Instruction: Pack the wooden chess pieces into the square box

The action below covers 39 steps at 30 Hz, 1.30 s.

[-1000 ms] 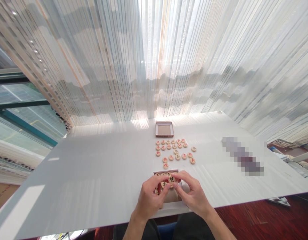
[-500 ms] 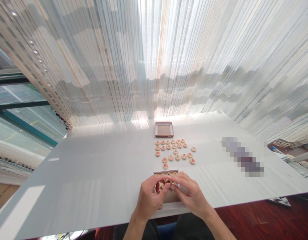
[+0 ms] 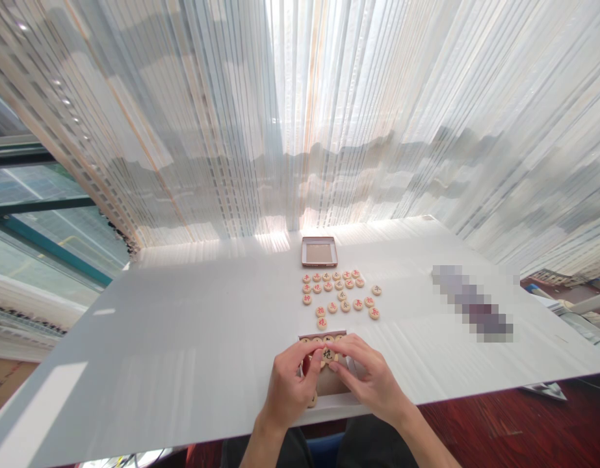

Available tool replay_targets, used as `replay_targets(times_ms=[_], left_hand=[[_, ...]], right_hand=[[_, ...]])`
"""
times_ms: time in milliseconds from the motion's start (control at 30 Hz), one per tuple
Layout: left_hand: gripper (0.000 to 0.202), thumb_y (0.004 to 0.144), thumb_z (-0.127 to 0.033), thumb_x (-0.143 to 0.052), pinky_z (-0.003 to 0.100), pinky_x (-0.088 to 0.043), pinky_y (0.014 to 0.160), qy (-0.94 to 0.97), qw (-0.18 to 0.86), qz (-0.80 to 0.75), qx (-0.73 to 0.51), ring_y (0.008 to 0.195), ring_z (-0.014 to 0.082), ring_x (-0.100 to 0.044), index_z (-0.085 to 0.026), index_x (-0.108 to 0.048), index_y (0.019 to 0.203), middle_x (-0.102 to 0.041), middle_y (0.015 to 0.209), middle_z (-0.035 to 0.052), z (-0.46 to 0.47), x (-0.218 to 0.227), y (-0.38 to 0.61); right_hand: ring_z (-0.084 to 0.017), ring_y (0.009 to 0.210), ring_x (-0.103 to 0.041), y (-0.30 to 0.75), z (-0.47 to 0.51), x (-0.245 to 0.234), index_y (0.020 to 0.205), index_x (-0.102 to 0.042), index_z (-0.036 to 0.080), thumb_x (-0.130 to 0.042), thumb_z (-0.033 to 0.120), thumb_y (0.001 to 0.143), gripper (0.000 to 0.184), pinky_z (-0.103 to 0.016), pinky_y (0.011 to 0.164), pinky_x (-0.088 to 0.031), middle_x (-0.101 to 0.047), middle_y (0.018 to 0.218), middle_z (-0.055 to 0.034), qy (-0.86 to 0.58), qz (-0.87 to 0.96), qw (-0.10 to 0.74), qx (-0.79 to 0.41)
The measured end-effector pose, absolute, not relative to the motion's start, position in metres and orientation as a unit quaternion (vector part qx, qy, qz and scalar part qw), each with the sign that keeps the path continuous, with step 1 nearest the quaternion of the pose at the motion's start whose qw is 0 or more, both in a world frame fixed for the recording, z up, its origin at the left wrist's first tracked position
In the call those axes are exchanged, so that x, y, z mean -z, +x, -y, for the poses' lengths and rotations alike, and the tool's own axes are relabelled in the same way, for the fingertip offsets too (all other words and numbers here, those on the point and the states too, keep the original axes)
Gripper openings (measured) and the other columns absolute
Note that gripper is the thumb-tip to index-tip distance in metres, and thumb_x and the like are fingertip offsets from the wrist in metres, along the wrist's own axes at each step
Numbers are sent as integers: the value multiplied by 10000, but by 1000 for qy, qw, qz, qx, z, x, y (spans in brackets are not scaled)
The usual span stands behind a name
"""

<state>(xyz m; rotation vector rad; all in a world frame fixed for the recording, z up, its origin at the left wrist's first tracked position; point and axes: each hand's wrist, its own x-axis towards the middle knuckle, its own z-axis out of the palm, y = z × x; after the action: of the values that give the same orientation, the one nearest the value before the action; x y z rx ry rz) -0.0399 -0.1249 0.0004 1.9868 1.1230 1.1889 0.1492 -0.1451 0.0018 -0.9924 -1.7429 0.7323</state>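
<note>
Between the fingertips of both hands is a round wooden Chinese chess piece [image 3: 327, 355] with a black character facing up. My left hand [image 3: 290, 377] pinches it from the left, and my right hand [image 3: 370, 369] grips its right side. Both are just above an open cardboard box [image 3: 331, 386], whose far part holds several more pieces, partly hidden by my fingers. Another chess piece [image 3: 312, 400] shows beneath my left hand at the box's near left. Beyond the box, a red-marked piece [image 3: 322, 323] lies on the table.
Several chess pieces with red or black characters, such as the lone piece [image 3: 376, 290], lie face up on the white table [image 3: 192, 338]. A shallow box lid [image 3: 320, 252] sits behind them. A pixelated object [image 3: 472, 302] is at the right. Sheer curtains [image 3: 300, 130] hang along the far edge.
The held chess piece has been tilted so its black character now faces me plainly. My fingers have shifted slightly around it; the pieces on the table stay put.
</note>
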Motion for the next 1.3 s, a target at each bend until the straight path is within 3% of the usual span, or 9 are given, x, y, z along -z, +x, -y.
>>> replay_targets(times_ms=[300, 533, 900, 1300], left_hand=[[189, 964, -258, -568, 225, -512, 612, 747, 279, -410, -444, 590, 113, -587, -208, -731, 1043, -739, 825, 32, 124, -1, -40], [167, 958, -262, -578, 245, -543, 655, 737, 231, -462, -436, 619, 124, -591, -197, -709, 1039, -739, 912, 45, 124, 0, -59], [221, 958, -265, -571, 295, -569, 751, 771, 219, -476, -363, 655, 114, -592, -253, -639, 1168, -637, 1237, 62, 126, 4, -79], [258, 962, -258, -531, 287, -581, 701, 770, 221, -495, -336, 548, 90, -560, -268, -633, 1198, -630, 1328, 51, 125, 9, -78]], right_hand=[[-238, 1061, -652, 150, 146, -4, 1216, -662, 283, -621, 169, 928, 312, -402, 926, -556, -715, 1121, -77, -403, 703, 488, -324], [-201, 856, -652, 152, 146, -2, 1125, -666, 254, -642, 212, 918, 213, -345, 801, -570, -696, 968, -59, -429, 676, 513, -308], [-198, 843, -617, 152, 145, 5, 999, -650, 242, -612, 249, 955, 58, -341, 788, -532, -636, 906, -43, -455, 636, 538, -315], [-209, 928, -623, 152, 146, 6, 1033, -629, 238, -573, 192, 965, 100, -334, 799, -554, -609, 989, -69, -458, 643, 544, -284]])
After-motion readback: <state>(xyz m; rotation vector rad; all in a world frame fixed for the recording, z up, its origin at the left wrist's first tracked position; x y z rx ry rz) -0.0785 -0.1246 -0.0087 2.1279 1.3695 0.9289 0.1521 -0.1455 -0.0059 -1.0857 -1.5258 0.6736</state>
